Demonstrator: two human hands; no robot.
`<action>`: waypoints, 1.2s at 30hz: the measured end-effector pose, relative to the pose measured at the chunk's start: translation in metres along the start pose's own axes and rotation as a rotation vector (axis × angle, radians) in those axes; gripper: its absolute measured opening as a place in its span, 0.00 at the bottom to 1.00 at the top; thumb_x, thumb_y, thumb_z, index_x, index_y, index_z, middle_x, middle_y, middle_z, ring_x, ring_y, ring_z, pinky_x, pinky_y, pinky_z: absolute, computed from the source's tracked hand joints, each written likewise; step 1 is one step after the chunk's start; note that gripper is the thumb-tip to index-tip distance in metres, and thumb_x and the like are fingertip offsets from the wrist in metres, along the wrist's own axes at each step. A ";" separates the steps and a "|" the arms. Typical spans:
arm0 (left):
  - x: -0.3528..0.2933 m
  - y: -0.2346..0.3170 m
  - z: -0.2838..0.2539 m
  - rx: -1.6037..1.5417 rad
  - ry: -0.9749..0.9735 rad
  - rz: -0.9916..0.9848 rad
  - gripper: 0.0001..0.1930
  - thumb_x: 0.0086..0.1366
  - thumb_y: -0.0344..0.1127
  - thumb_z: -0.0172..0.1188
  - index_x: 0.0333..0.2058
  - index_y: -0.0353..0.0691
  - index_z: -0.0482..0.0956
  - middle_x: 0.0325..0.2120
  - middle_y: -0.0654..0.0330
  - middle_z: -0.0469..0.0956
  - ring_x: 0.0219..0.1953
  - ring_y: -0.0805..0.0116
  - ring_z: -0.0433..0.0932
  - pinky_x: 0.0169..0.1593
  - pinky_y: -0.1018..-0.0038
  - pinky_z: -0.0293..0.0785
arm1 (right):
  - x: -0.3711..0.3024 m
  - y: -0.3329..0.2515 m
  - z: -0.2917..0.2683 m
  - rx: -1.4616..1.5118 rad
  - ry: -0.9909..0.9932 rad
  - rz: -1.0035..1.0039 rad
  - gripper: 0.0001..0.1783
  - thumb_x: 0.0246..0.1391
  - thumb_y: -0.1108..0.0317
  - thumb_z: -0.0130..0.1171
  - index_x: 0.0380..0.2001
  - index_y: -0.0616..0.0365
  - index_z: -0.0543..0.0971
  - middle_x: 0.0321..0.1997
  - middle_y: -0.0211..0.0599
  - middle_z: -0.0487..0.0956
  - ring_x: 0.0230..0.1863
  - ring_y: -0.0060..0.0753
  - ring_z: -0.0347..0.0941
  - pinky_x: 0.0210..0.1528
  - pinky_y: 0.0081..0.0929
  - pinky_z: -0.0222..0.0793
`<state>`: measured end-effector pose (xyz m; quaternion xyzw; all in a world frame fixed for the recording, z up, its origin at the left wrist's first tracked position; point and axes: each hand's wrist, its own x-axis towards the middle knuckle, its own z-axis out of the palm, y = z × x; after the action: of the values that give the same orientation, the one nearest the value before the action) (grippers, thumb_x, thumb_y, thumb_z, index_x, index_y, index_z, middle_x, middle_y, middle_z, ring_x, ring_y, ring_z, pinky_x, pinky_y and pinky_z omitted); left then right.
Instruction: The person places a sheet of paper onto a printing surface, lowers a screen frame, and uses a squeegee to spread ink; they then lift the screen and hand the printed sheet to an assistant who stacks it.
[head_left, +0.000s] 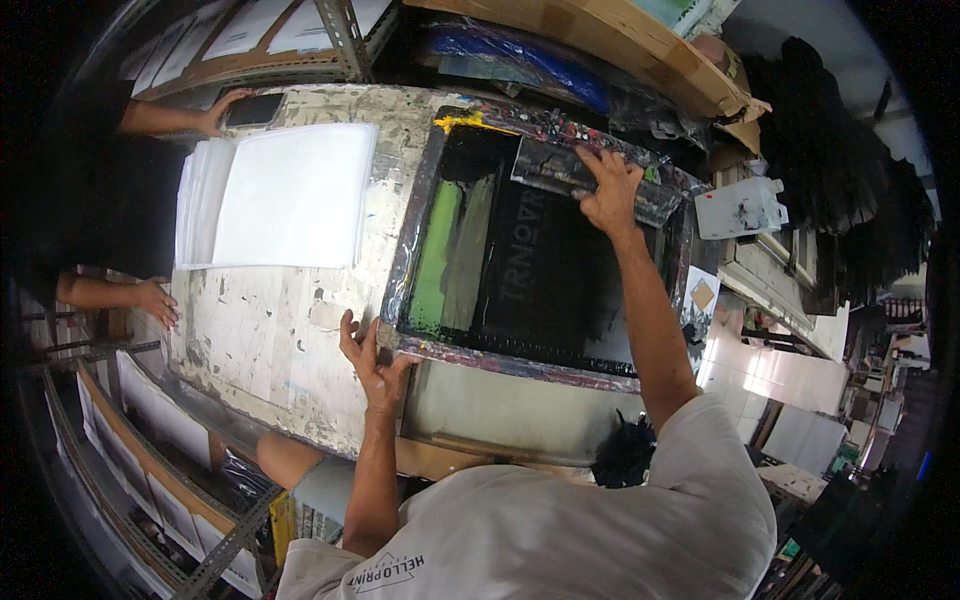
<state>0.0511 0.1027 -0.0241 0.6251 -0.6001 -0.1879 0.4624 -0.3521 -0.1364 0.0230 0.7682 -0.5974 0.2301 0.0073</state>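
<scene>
A screen-printing frame (pixel 520 367) with an ink-stained border lies on the worktable (pixel 270 330). Its mesh carries black ink, with a green strip (pixel 436 255) toward the left and faint lettering in the middle. My right hand (pixel 612 190) is closed round a long, ink-smeared squeegee (pixel 547 167) along the far side of the mesh. At the near left corner of the frame, my left hand (pixel 376 368) grips the border, thumb and fingers around the corner. The squeegee's lower edge is hard to make out against the black ink.
Left of the frame lies a stack of white sheets (pixel 298 195). A co-worker's hands (pixel 155 302) rest by the table's left end, one on a dark flat device (pixel 255 110). A whitish plastic jug (pixel 742 208) stands right of the frame. Racks (pixel 150 420) hold white panels at lower left.
</scene>
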 end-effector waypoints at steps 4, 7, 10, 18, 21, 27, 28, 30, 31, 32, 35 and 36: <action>-0.002 -0.002 0.000 -0.011 -0.008 -0.034 0.45 0.43 0.49 0.80 0.61 0.42 0.74 0.69 0.46 0.54 0.65 0.46 0.59 0.66 0.53 0.61 | 0.036 0.020 0.003 -0.018 -0.036 -0.001 0.38 0.44 0.66 0.68 0.63 0.41 0.76 0.54 0.48 0.76 0.57 0.49 0.69 0.57 0.46 0.54; -0.003 -0.004 0.000 -0.081 -0.011 -0.055 0.44 0.44 0.47 0.81 0.61 0.40 0.74 0.66 0.47 0.57 0.66 0.47 0.58 0.66 0.54 0.62 | 0.040 0.028 -0.002 -0.014 -0.087 0.056 0.31 0.53 0.66 0.66 0.62 0.34 0.76 0.58 0.55 0.77 0.61 0.52 0.71 0.62 0.48 0.56; -0.008 -0.008 0.004 -0.211 -0.017 -0.158 0.43 0.44 0.40 0.80 0.60 0.37 0.74 0.62 0.49 0.61 0.65 0.51 0.60 0.65 0.57 0.63 | 0.036 0.020 -0.003 -0.004 -0.039 -0.039 0.30 0.54 0.67 0.65 0.61 0.33 0.77 0.54 0.53 0.79 0.55 0.50 0.75 0.58 0.50 0.62; 0.003 0.017 -0.001 -0.370 -0.005 -0.257 0.38 0.45 0.25 0.73 0.59 0.31 0.74 0.52 0.53 0.69 0.57 0.59 0.68 0.63 0.66 0.64 | -0.076 -0.061 -0.036 -0.097 -0.017 -0.021 0.28 0.56 0.71 0.58 0.59 0.31 0.78 0.44 0.56 0.82 0.43 0.51 0.78 0.43 0.45 0.70; 0.011 0.034 -0.008 -0.367 0.060 -0.175 0.37 0.46 0.20 0.71 0.59 0.30 0.74 0.51 0.55 0.71 0.55 0.62 0.70 0.64 0.68 0.63 | -0.119 -0.115 -0.075 -0.028 -0.062 0.004 0.27 0.54 0.71 0.59 0.57 0.34 0.80 0.44 0.56 0.82 0.42 0.50 0.79 0.41 0.43 0.70; 0.046 0.080 -0.014 -0.454 0.167 -0.155 0.33 0.50 0.18 0.68 0.58 0.28 0.74 0.52 0.55 0.73 0.57 0.62 0.71 0.65 0.67 0.62 | -0.150 -0.176 -0.176 0.066 -0.066 -0.037 0.31 0.45 0.61 0.67 0.57 0.39 0.80 0.33 0.46 0.78 0.36 0.46 0.77 0.38 0.41 0.68; 0.056 0.096 -0.016 -0.454 0.192 -0.168 0.33 0.51 0.18 0.67 0.58 0.28 0.73 0.52 0.55 0.74 0.57 0.62 0.71 0.65 0.67 0.62 | -0.149 -0.182 -0.189 0.074 -0.028 -0.058 0.32 0.44 0.58 0.69 0.57 0.40 0.80 0.33 0.45 0.78 0.35 0.45 0.77 0.38 0.40 0.69; 0.078 0.123 -0.016 -0.475 0.228 -0.118 0.30 0.56 0.19 0.65 0.59 0.27 0.72 0.53 0.52 0.74 0.58 0.62 0.72 0.64 0.67 0.64 | -0.132 -0.177 -0.200 0.003 0.069 -0.124 0.37 0.38 0.49 0.72 0.57 0.41 0.80 0.33 0.44 0.77 0.34 0.46 0.76 0.37 0.40 0.69; 0.088 0.131 -0.012 -0.504 0.261 -0.087 0.30 0.60 0.20 0.63 0.62 0.28 0.69 0.54 0.51 0.75 0.56 0.64 0.72 0.62 0.68 0.66 | -0.120 -0.173 -0.208 -0.013 0.082 -0.125 0.37 0.38 0.48 0.73 0.56 0.41 0.80 0.33 0.44 0.77 0.34 0.46 0.76 0.37 0.41 0.70; 0.098 0.140 -0.008 -0.531 0.296 -0.059 0.30 0.64 0.22 0.61 0.64 0.28 0.65 0.55 0.51 0.75 0.55 0.65 0.73 0.60 0.69 0.68 | -0.106 -0.169 -0.217 -0.027 0.093 -0.127 0.38 0.38 0.46 0.73 0.56 0.41 0.80 0.33 0.45 0.78 0.34 0.47 0.77 0.37 0.42 0.70; 0.125 0.149 -0.001 -0.679 0.251 0.010 0.27 0.70 0.25 0.57 0.64 0.39 0.60 0.45 0.59 0.75 0.50 0.71 0.72 0.55 0.74 0.68 | -0.060 -0.155 -0.239 -0.011 0.111 -0.099 0.41 0.33 0.47 0.76 0.56 0.40 0.81 0.33 0.47 0.80 0.34 0.50 0.79 0.38 0.45 0.72; 0.130 0.152 0.007 -0.669 0.210 0.053 0.19 0.71 0.28 0.58 0.58 0.38 0.66 0.44 0.60 0.75 0.48 0.72 0.72 0.54 0.73 0.67 | -0.045 -0.151 -0.248 0.011 0.102 -0.079 0.40 0.33 0.48 0.77 0.55 0.41 0.81 0.33 0.47 0.81 0.34 0.52 0.79 0.38 0.45 0.72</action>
<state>-0.0147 0.0031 0.1361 0.4391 -0.4706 -0.2966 0.7056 -0.3069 0.0190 0.2686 0.7785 -0.5642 0.2717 0.0424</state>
